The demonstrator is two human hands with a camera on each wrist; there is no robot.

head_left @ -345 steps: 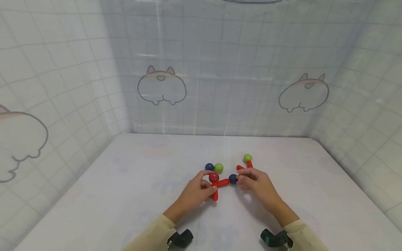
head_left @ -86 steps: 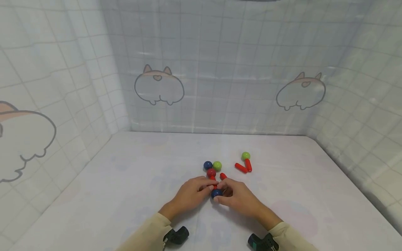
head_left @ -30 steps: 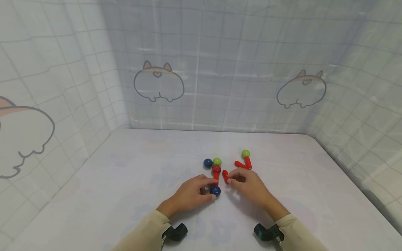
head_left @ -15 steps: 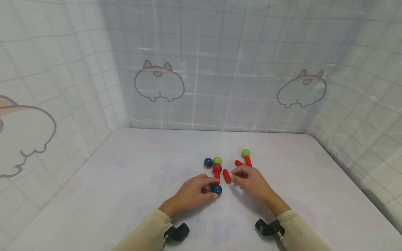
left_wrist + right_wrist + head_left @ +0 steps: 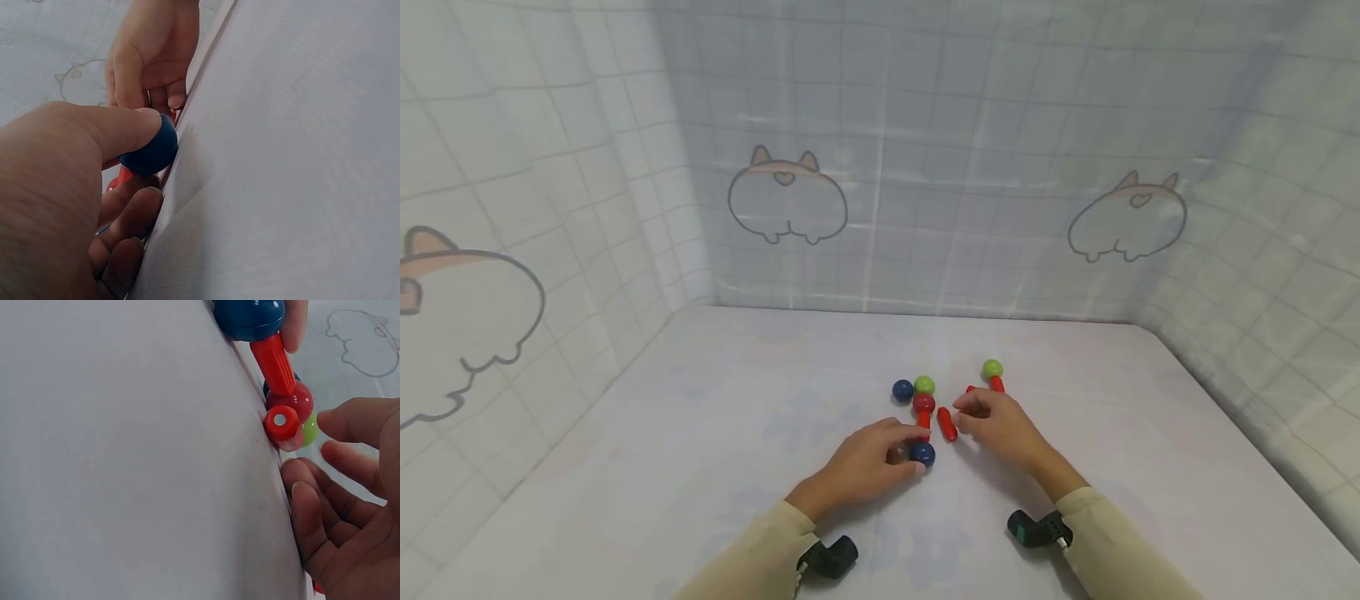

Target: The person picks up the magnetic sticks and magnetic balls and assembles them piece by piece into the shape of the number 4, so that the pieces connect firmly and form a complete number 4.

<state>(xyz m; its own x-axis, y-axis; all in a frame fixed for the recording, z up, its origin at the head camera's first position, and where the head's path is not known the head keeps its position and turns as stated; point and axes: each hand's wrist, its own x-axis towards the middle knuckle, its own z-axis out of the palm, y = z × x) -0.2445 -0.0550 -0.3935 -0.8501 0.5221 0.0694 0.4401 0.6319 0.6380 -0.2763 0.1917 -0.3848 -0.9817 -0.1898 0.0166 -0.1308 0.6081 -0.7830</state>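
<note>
My left hand [image 5: 868,462] pinches a blue ball [image 5: 922,455] between thumb and fingers; in the left wrist view the thumb lies on top of that blue ball [image 5: 152,149]. A red stick [image 5: 923,426] runs from it to a red ball [image 5: 923,404], forming one piece on the table. My right hand [image 5: 1002,431] hovers just right of a loose red stick [image 5: 947,424], its fingers bent and apart with nothing between them. The right wrist view shows the loose red stick [image 5: 284,427] end-on, with a hole in its tip, close to the fingertips.
Behind the red ball are a blue ball [image 5: 903,391] and a green ball [image 5: 924,385]. Farther right lies a green ball [image 5: 992,368] on a red stick [image 5: 997,384]; another red stick [image 5: 971,389] is mostly hidden by my right hand. Tile-patterned curtains [image 5: 880,208] surround the white table [image 5: 760,358].
Since 2.9 s ago, my right hand has left the blue ball, which my left hand now holds. It then touched the loose red stick and has drawn slightly right, away from it.
</note>
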